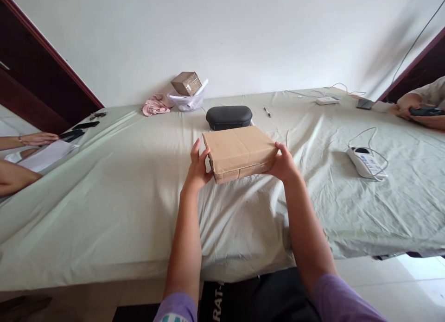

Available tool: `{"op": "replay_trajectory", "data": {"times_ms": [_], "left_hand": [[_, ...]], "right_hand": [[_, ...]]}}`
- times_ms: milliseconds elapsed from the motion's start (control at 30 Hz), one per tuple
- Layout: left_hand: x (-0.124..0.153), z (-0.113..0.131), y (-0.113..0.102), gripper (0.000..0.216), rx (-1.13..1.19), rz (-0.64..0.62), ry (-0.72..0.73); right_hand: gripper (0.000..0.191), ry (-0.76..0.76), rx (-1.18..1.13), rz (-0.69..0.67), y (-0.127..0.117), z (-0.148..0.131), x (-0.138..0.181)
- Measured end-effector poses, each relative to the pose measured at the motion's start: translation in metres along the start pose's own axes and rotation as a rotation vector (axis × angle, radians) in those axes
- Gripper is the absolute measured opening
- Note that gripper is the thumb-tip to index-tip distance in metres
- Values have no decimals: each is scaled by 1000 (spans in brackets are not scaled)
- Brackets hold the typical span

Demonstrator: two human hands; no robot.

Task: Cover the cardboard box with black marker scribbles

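Observation:
A flat brown cardboard box (pixel 239 151), wrapped in clear tape, is held between both my hands over the pale green sheet covering the table (pixel 121 187). My left hand (pixel 198 167) grips its left end, thumb up along the side. My right hand (pixel 284 163) clasps its right end, fingers wrapped round the corner. The box tilts slightly, its near edge lower. A black oval case (pixel 228 117) lies just behind it.
At the back stand a clear plastic tub (pixel 186 102) with a small brown box (pixel 187 83) on it and a pink cloth (pixel 155 105). A white device with a cable (pixel 365 162) lies right. Other people's hands rest at the left (pixel 38 138) and right (pixel 408 104) edges.

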State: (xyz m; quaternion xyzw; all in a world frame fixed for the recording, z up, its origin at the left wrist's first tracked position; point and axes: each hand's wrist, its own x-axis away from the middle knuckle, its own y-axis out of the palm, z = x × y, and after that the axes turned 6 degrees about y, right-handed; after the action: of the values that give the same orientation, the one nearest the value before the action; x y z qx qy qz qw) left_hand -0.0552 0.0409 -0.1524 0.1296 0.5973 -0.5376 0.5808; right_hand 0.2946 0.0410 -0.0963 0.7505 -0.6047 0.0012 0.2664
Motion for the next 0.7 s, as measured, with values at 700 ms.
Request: {"op": "replay_trajectory", "data": {"times_ms": [700], "left_hand": [[0,13,-11,144,846,59,-656]], "right_hand": [[119,-400,489,-147,5,34,-25]]}}
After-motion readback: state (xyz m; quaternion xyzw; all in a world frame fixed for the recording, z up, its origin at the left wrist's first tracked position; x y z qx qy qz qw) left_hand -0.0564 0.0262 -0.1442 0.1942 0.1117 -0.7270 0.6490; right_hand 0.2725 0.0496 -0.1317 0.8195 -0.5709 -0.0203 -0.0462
